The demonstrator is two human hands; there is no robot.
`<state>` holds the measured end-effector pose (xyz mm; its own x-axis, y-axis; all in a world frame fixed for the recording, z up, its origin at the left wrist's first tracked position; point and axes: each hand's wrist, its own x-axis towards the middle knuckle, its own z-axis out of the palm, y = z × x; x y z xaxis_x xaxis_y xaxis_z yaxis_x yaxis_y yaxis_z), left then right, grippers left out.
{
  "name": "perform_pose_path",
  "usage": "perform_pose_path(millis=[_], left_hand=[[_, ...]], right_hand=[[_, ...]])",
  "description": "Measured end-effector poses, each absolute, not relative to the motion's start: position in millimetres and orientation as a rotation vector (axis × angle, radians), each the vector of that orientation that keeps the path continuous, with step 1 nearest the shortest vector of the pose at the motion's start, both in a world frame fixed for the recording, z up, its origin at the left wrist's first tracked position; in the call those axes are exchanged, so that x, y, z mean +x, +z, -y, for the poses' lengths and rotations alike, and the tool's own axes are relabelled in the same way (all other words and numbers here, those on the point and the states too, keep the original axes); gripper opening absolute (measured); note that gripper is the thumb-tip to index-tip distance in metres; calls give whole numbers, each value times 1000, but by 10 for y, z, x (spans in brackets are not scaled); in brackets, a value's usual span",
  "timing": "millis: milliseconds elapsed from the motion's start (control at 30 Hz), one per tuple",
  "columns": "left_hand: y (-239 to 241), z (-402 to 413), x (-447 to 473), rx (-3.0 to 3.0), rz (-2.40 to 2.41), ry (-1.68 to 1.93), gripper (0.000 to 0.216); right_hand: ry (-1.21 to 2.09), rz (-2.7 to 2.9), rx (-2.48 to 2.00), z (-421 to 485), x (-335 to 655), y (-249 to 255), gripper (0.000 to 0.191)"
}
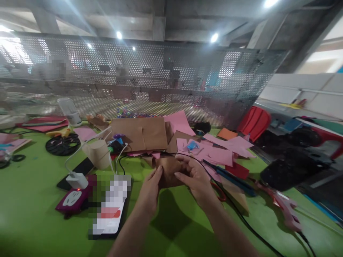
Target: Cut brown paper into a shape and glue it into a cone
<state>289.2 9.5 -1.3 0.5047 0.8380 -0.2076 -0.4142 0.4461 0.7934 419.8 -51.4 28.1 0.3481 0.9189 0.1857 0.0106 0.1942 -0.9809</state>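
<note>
Both of my hands hold a folded piece of brown paper (168,170) above the green table (32,200). My left hand (150,188) grips its lower left side, thumb pressed on the front. My right hand (195,177) closes over its right side, fingers curled along the top edge. A black cable (242,217) runs just behind and under my right hand. Larger brown paper sheets (142,134) and pink paper sheets (217,151) lie just beyond the held piece.
A phone (109,210), a white charger (77,180) and a magenta case (72,200) lie to the left. A paper cup (98,153) and black ring (62,144) sit further back left. A pink glue gun (285,207) and red scissors (220,191) lie right. A perforated metal screen (160,78) backs the table.
</note>
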Motion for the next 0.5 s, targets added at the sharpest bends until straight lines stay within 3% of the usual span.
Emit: perform_pose_path(millis=[133, 300, 500], left_hand=[[5, -100, 2895, 1018, -751, 986, 30], [-22, -112, 2896, 1225, -685, 1031, 33], [28, -74, 2900, 1136, -591, 984, 39]], right_hand=[[886, 969, -1197, 522, 4170, 301, 47], [964, 967, -1202, 541, 4168, 306, 27], [827, 942, -1264, 555, 4187, 313, 35]])
